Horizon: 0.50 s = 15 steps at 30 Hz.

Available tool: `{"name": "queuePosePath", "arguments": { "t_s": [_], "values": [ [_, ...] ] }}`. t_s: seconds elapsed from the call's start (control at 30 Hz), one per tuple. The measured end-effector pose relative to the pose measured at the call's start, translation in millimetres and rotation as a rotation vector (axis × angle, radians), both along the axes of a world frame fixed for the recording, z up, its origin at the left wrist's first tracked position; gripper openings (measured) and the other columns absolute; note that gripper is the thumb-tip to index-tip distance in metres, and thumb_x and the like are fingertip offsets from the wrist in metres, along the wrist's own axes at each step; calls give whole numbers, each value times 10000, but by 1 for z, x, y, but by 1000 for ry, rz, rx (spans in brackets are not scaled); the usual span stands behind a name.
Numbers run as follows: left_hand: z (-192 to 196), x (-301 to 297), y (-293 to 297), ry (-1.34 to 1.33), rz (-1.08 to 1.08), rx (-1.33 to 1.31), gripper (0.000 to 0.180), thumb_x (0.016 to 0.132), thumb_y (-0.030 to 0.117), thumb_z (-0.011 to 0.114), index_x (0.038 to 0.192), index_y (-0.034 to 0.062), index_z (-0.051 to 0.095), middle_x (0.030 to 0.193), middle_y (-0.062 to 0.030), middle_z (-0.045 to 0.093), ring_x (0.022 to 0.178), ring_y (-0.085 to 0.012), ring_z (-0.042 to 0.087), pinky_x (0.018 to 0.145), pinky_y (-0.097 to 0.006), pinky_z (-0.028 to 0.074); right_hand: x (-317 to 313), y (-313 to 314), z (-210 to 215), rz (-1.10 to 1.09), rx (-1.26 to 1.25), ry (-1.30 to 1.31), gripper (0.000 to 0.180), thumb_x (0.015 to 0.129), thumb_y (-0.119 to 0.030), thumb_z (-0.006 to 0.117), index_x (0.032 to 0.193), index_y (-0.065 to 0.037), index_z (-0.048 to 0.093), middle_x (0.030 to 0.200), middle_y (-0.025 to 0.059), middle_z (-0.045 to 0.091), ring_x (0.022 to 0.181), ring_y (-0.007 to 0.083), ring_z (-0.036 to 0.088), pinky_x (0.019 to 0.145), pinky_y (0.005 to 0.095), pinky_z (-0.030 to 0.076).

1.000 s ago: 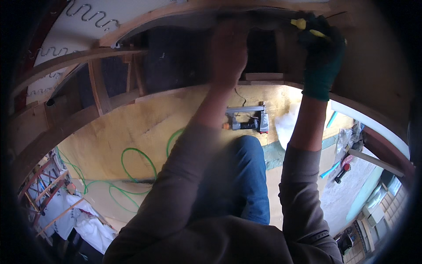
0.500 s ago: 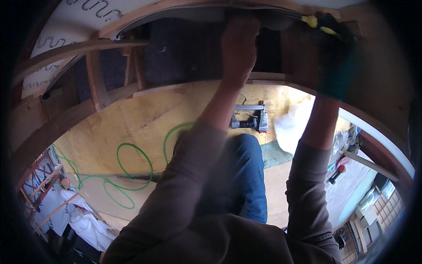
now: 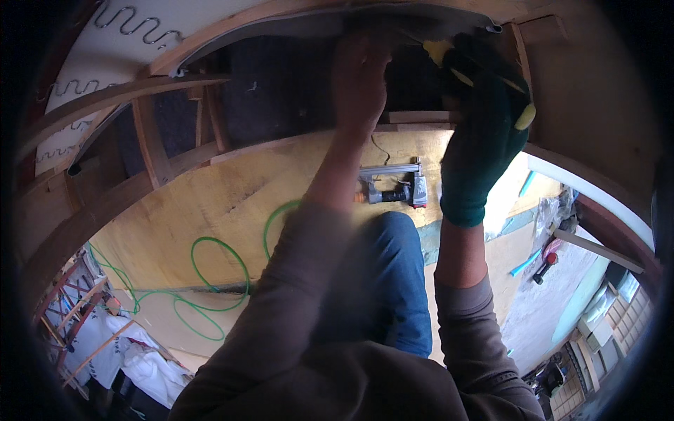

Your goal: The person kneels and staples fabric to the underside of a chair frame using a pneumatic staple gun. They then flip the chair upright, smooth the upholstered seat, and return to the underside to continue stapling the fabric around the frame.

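we look down past our own knees at a curved wooden furniture frame [image 3: 168, 175] standing on a plywood floor [image 3: 210, 203]. our bare left hand [image 3: 359, 77] reaches up to the frame's top rail, fingers pressed on the dark fabric [image 3: 281, 84] stretched there; we cannot tell whether it pinches the cloth or only pushes on it. just to its right, our right hand [image 3: 484, 133], in a dark green glove, is closed around a yellow-handled tool [image 3: 449, 59] at the same rail. the two hands are near each other but apart. below the frame, between our forearms, a grey pneumatic stapler [image 3: 393, 186] lies on the floor. a green air hose [image 3: 217, 274] coils over the floor further left of the stapler. zigzag springs [image 3: 126, 21] on white padding show at the frame's upper left.
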State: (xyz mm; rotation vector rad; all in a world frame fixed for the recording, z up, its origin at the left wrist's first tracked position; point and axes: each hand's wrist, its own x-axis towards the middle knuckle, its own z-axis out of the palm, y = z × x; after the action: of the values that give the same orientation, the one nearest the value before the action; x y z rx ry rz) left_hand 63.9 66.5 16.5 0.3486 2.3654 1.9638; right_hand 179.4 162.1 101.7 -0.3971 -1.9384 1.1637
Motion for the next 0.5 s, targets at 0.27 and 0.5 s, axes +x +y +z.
{"name": "queuePosePath", "arguments": {
  "t_s": [0.27, 0.5],
  "values": [
    [-37, -28, -36, 312, -39, -295, 210, 1011, 253, 621, 1007, 60, 705, 890, -96, 700, 857, -237, 671, 810, -379, 518, 38, 37, 36, -217, 412, -275, 378, 991, 36, 559, 1328, -95, 669, 1249, 107, 720, 1132, 255, 711, 966, 369, 595],
    [-1, -47, -61, 222, 117, -43, 164, 1003, 215, 698, 1019, 53, 693, 918, -36, 693, 863, -110, 625, 777, -298, 497, 50, 52, -18, 154, 202, -404, 336, 929, 103, 556, 1210, -35, 678, 1186, 150, 675, 1061, 289, 675, 940, 352, 554]
  ]
}}
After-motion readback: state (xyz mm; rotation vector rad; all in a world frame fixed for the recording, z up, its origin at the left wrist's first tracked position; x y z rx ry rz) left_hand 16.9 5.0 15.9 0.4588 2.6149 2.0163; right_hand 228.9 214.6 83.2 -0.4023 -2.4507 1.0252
